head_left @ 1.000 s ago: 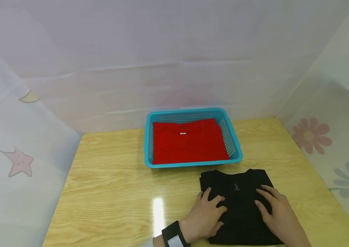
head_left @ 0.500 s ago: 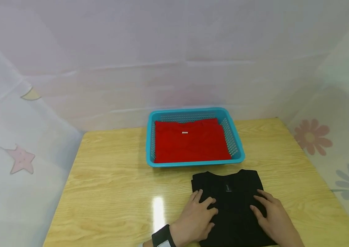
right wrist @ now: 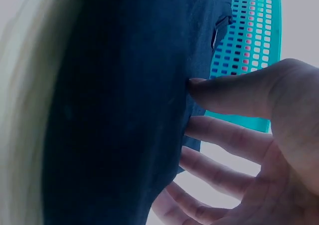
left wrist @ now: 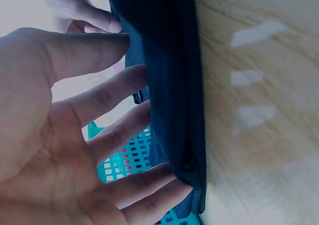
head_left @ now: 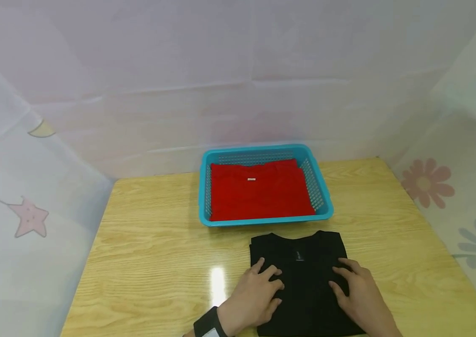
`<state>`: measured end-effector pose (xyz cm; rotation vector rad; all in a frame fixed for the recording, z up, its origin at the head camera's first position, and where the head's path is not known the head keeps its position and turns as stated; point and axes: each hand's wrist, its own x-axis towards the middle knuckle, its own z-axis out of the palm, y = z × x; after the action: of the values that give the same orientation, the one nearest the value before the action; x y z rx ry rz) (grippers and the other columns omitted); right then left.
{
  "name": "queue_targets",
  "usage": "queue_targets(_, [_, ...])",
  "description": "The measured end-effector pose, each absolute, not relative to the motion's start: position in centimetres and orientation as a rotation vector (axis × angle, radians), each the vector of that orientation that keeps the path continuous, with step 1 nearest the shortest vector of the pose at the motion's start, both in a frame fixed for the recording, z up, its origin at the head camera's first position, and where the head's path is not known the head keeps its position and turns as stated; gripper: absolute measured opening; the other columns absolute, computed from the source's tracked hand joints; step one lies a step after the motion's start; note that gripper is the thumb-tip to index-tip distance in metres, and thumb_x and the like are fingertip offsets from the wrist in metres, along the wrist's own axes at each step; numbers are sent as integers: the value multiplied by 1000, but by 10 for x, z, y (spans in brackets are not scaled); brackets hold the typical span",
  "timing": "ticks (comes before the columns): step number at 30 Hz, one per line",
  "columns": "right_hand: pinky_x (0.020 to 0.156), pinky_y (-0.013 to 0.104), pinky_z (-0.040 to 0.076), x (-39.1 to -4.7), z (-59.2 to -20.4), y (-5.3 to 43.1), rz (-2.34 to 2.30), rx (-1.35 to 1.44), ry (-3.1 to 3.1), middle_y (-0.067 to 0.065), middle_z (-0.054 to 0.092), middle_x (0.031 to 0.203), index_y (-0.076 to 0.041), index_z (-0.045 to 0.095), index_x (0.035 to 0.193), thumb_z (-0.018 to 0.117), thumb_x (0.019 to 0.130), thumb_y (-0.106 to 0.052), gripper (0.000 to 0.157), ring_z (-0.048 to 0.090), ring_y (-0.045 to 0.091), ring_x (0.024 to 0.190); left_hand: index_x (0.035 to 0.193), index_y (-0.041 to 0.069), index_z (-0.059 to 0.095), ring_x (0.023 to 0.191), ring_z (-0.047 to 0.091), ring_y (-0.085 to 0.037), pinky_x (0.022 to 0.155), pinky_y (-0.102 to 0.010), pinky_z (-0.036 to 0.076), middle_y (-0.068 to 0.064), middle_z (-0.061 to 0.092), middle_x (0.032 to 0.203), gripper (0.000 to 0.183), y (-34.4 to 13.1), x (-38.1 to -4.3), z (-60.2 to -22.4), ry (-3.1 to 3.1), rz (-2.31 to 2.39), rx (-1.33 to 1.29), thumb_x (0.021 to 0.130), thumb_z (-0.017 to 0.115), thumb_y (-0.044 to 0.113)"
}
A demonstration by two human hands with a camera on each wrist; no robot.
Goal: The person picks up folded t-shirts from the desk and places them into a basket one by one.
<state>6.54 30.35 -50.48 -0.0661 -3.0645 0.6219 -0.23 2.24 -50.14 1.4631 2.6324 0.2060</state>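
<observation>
A folded black T-shirt [head_left: 301,299] lies flat on the wooden table, its neckline facing the blue basket and a small printed mark below the collar. On its left side rests my left hand [head_left: 255,292], fingers spread and slightly bent, fingertips touching the cloth. My right hand [head_left: 360,292] lies on the right side in much the same way. Both wrist views show fingertips meeting the surface of the dark fabric [left wrist: 172,85], with no fold pinched between them. The shirt's bottom edge runs down to the lower border of the head view.
Just beyond the shirt stands a blue plastic basket [head_left: 267,221] with a folded red garment [head_left: 259,194] in it. Wooden tabletop [head_left: 149,243] extends to the left and right. Pale printed sheets [head_left: 229,70] hang behind and at both sides.
Both hands and the black T-shirt under them have slid left along the table. The basket with the red garment stays in place.
</observation>
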Motion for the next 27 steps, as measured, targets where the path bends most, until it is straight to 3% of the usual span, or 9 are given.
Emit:
queue_targets(19, [91, 60, 58, 54, -505, 269, 620, -14, -3115, 23, 66, 131, -3, 82, 106, 89, 84, -15, 26, 64, 44, 108, 111, 26, 80, 132, 64, -21, 118, -46, 49, 5, 66, 134, 19, -17, 3, -503, 2721, 402, 1260, 98, 78, 40])
queue_targets(27, [91, 61, 58, 52, -507, 262, 631, 39, -3085, 21, 66, 129, -4, 82, 103, 91, 82, -16, 26, 65, 44, 109, 111, 27, 80, 138, 60, -37, 108, -52, 56, 5, 65, 137, 17, -25, 6, -504, 2729, 444, 1157, 98, 77, 38])
